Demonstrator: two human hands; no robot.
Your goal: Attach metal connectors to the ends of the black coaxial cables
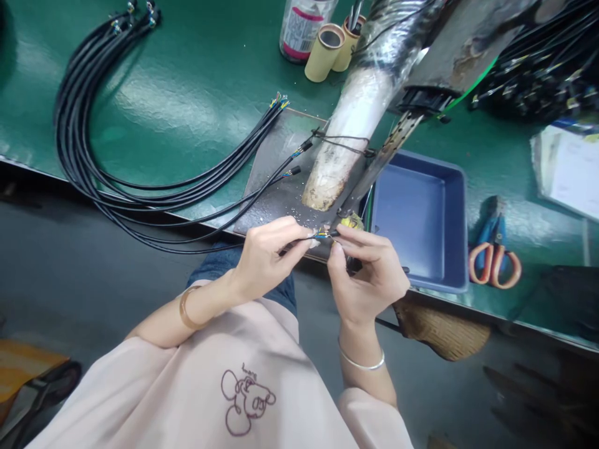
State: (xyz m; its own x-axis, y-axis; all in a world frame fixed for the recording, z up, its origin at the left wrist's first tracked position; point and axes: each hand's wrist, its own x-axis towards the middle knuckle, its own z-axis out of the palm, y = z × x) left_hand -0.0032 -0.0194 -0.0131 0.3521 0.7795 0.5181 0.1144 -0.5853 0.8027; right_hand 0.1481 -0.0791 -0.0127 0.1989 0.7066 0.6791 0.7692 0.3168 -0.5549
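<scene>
My left hand (276,246) pinches a black cable (229,247) close to its stripped end, where short coloured wires (322,235) show. Facing it, my right hand (367,268) is closed at the fingertips on what looks like a small black connector at the wire ends, mostly covered by the fingers. Just above the fingertips is the lower end of a soldering iron (374,165), held slanting in a stand. Two cables with black connectors (292,171) on their ends lie on a dark plate (276,146) behind my left hand.
A bundle of black cables (77,125) curves along the green table (196,75). A wrapped pipe (350,118) slants down over the plate. Right of my hands are a blue tray (412,218) and orange-handled scissors (495,262). Farther back stand small cardboard tubes (321,59) and a jar (299,31).
</scene>
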